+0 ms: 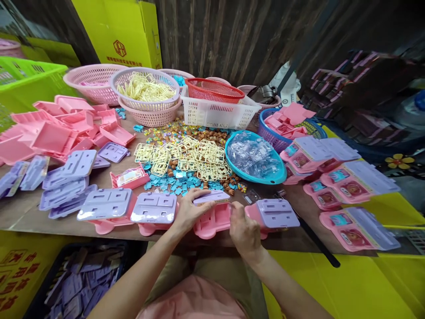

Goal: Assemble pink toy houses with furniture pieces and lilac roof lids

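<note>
A pink plastic toy case (pixel 212 221) with a purple lid (pixel 212 197) stands at the front edge of the table, its pink compartments facing me. My left hand (pixel 190 210) grips it from the left, thumb and fingers around the lid's edge. At its right side my right hand (pixel 245 230) is closed, thumb and forefinger at the case's edge; the other fingers are curled in. Purple-topped cases (pixel 153 208) stand in a row to the left, and another one (pixel 278 213) is just right of my right hand.
Behind lie cream part frames (pixel 210 157), small blue pieces (pixel 181 182) and a turquoise basket (pixel 282 173) of clear parts. Pink trays (pixel 56 130) and purple lids (pixel 66 195) are heaped at left. Finished-looking cases (pixel 358 228) are stacked right. A black bar (pixel 318 241) overhangs the edge.
</note>
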The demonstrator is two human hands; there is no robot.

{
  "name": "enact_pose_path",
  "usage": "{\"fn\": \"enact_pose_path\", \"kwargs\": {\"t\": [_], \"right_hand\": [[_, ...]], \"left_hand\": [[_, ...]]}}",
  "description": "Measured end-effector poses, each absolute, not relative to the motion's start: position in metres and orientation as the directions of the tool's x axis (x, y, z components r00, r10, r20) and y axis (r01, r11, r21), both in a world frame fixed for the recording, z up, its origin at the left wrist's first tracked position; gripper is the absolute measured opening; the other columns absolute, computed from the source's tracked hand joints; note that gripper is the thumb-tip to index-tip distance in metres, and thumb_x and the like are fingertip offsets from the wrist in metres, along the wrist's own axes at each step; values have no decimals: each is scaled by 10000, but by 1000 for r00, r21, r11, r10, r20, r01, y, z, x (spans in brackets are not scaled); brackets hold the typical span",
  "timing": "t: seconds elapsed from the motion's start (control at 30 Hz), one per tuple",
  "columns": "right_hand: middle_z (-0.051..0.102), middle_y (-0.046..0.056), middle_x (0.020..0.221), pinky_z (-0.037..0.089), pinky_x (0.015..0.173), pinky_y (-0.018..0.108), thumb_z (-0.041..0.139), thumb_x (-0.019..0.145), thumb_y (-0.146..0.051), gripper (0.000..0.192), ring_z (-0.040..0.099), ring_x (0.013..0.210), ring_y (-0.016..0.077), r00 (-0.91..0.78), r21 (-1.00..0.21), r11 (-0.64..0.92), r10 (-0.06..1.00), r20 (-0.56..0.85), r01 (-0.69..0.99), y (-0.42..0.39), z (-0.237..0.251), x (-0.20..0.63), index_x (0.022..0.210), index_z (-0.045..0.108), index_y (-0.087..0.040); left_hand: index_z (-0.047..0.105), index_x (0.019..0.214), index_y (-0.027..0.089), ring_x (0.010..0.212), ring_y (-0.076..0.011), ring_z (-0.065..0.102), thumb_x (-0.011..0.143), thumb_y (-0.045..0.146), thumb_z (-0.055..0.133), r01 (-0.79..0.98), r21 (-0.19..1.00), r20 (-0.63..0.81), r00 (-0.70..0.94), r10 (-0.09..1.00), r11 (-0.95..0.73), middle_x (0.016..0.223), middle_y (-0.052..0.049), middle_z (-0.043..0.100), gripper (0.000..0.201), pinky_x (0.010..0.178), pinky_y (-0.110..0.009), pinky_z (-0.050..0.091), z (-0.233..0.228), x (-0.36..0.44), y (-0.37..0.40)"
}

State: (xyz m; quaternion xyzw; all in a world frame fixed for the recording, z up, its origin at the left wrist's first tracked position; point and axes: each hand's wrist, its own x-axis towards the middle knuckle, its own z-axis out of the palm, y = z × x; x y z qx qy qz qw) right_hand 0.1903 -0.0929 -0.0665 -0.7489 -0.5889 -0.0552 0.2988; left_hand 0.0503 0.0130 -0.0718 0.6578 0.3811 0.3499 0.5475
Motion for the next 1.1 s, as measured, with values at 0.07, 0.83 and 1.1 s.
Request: {"fn": "enact_pose_path", "kwargs": {"t": [0.07,0.83,1.1], "right_hand": [[600,15,602,405,450,225,253,936,-299,313,576,497,149,335,-569,-92,878,340,817,-91,-63,202,1005,535,-181],[675,90,934,477,722,289,344,904,-294,239,642,848,194,288,-476,-64,864,414,877,-73,-8,214,965,546,-182],[673,26,648,350,429,256,456,861,-213,95,654,538,194,91,-182,-68,988,121,981,-96,-35,172,775,497,-206]], "left_hand": [[697,973,179,929,-211,590,686,350,680,123,989,17,452,892,-81,979,-74,617,335,843,-335,474,-70,49,9],[727,867,227,1041,-219,569,725,212,647,181,965,106,399,911,-192,1093,-60,628,163,937,-377,441,-61,43,-6],[717,866,210,1009,-205,577,748,215,634,155,951,188,398,898,-267,1040,-58,651,145,919,-362,438,-66,44,-5]]}}
